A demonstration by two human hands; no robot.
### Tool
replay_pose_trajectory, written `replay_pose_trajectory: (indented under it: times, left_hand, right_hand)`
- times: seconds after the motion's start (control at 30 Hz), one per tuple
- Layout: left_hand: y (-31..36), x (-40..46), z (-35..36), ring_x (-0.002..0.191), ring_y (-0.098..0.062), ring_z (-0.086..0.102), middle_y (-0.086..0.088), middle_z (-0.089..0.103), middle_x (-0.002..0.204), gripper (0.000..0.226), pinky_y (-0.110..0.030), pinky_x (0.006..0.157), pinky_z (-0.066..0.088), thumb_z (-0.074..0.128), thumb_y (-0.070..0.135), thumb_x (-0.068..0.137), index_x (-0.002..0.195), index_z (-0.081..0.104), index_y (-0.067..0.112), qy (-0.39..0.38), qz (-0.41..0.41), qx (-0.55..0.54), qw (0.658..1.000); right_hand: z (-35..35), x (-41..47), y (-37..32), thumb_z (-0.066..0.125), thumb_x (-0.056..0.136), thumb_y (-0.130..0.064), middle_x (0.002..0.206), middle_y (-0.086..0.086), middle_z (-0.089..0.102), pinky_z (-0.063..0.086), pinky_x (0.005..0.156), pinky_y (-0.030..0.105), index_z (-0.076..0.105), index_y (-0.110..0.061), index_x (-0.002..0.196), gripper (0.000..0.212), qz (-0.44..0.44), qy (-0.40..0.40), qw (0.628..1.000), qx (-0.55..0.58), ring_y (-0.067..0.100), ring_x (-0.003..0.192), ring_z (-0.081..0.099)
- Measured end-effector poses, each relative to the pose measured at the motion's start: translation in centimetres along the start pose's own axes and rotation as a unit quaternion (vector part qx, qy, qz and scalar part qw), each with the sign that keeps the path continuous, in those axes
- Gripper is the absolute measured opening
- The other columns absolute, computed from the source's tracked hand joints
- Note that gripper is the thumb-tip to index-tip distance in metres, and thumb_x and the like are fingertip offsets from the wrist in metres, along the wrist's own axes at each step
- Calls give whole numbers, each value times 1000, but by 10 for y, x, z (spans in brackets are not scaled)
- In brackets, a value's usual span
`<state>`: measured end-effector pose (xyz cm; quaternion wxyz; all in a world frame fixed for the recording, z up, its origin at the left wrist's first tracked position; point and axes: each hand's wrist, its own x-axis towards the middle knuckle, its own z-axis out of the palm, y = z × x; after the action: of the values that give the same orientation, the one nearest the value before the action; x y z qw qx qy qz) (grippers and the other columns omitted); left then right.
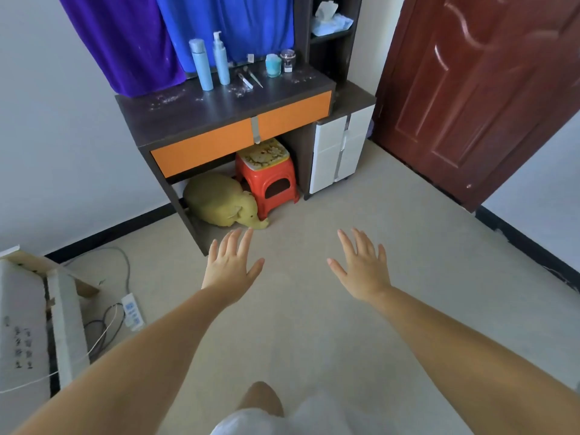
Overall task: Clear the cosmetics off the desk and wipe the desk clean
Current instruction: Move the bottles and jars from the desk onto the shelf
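Note:
A dark desk with two orange drawers stands against the far wall. On its back edge stand a tall light-blue bottle, a pump bottle, a teal jar and a small clear jar. Thin makeup tools lie between them. White specks and dust are scattered over the desktop. My left hand and my right hand are stretched out over the floor, well short of the desk, fingers straight and spread, holding nothing.
Under the desk sit a red plastic stool and a yellow plush toy. A white drawer cabinet stands right of the desk, with a tissue pack on the shelf above. A brown door is at right. A power strip and cables lie at left.

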<state>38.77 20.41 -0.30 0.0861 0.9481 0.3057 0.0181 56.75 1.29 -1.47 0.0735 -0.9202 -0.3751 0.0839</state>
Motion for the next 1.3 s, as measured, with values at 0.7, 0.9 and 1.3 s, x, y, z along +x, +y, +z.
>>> replay_pose_trajectory:
  times: [0.7, 0.9, 1.3]
  left_hand:
    - [-86, 387, -39, 139, -26, 18, -8, 23, 151, 67, -44, 115, 13, 38, 46, 93, 147, 9, 18, 67, -102, -27, 992]
    - [-112, 482, -36, 137, -23, 22, -6, 25, 149, 68, -39, 113, 19, 40, 44, 94, 147, 8, 17, 101, -201, -65, 972]
    - [-168, 624, -49, 135, -24, 25, -7, 28, 146, 70, -40, 105, 31, 50, 36, 91, 146, 12, 16, 158, -362, -200, 897]
  right_hand:
    - [-62, 429, -47, 23, 88, -61, 154, 10, 23, 27, 109, 50, 20, -23, 146, 70, -106, 31, 994, 9, 27, 141, 22]
    - [-69, 567, -69, 39, 92, -49, 153, 11, 24, 31, 107, 47, 19, -22, 146, 63, -182, 10, 983, 30, 29, 139, 26]
    - [-65, 758, -165, 41, 92, -49, 150, 8, 30, 34, 103, 41, 18, -18, 145, 66, -289, -48, 955, 53, 27, 134, 32]
